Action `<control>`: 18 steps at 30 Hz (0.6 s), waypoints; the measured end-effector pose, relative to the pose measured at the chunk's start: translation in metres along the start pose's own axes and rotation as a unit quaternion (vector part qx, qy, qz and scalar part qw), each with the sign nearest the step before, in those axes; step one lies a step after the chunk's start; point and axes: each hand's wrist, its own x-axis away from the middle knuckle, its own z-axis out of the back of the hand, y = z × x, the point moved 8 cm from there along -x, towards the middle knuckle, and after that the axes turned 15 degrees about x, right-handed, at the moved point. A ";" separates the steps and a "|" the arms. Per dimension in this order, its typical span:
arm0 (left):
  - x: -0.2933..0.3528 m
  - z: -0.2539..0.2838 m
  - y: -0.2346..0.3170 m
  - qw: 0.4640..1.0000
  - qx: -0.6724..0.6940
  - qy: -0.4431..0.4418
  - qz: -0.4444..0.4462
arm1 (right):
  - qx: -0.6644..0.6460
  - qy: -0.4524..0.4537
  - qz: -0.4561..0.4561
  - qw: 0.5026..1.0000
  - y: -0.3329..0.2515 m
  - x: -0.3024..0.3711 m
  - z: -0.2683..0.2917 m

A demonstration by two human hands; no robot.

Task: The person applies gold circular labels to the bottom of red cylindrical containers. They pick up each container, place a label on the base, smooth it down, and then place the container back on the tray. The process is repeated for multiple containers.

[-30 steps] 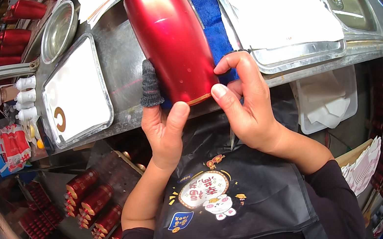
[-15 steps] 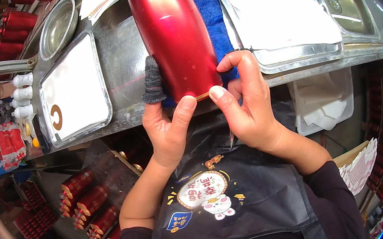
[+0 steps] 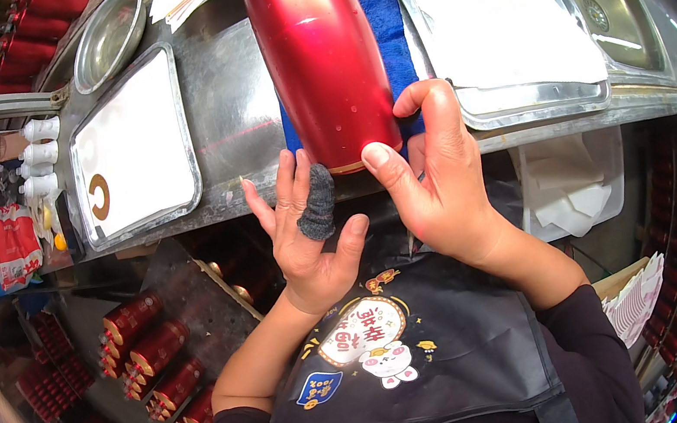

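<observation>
A glossy red bottle with a thin gold edge at its near end lies on a blue towel at the bench's front. My right hand grips its near end at the right, thumb on the end and bent fingers along the side. Just off the lower left of that end, my left hand is open and holds nothing, its fingers spread. A dark grey knitted finger sleeve covers one of its fingers. The bottle's far end is cut off by the picture's upper edge.
Left on the metal bench are a tray with a white sheet and a round metal bowl. To the right, a tray bears white sheets beside a sink. Below the bench stand a plastic bin and several red bottles.
My left hand has let go of the bottle's left side and drawn back toward me, fingers spreading. The bottle has shifted slightly right in the picture; my right hand keeps its grip.
</observation>
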 end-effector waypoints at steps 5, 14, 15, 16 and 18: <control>-0.007 0.001 0.003 1.000 -0.005 0.001 -0.011 | -0.090 -0.039 -0.042 0.994 0.013 0.000 0.001; -0.011 0.004 0.004 0.999 -0.015 0.000 -0.029 | -0.013 0.014 -0.012 1.000 0.004 0.004 -0.003; -0.011 0.004 0.004 0.999 -0.016 0.000 -0.031 | -0.024 0.009 -0.011 1.000 0.004 0.004 -0.003; -0.011 0.005 0.004 0.999 -0.014 0.001 -0.033 | -0.035 0.001 -0.013 0.999 0.006 0.004 -0.003; -0.012 0.005 0.004 0.999 -0.018 -0.001 -0.035 | -0.057 -0.017 -0.022 0.998 0.010 0.002 0.000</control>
